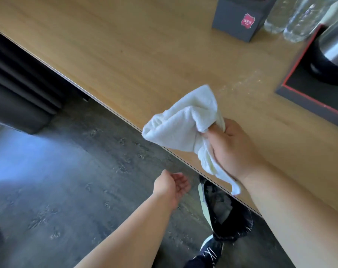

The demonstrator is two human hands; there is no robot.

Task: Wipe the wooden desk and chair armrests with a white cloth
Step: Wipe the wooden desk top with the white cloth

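The right hand grips the bunched white cloth with curled fingers, over the front edge of the wooden desk, at the centre right of the frame. The left hand is lower, palm up, fingers relaxed, holding nothing. At the upper right stand a grey box and clear bottles.

We find open wood across the wooden desk from upper left to centre frame, room for a hand to pass. At upper right a grey box, clear bottles and a black tray carrying a kettle crowd the surface. At lower centre, a black bin bag stands under the desk edge.
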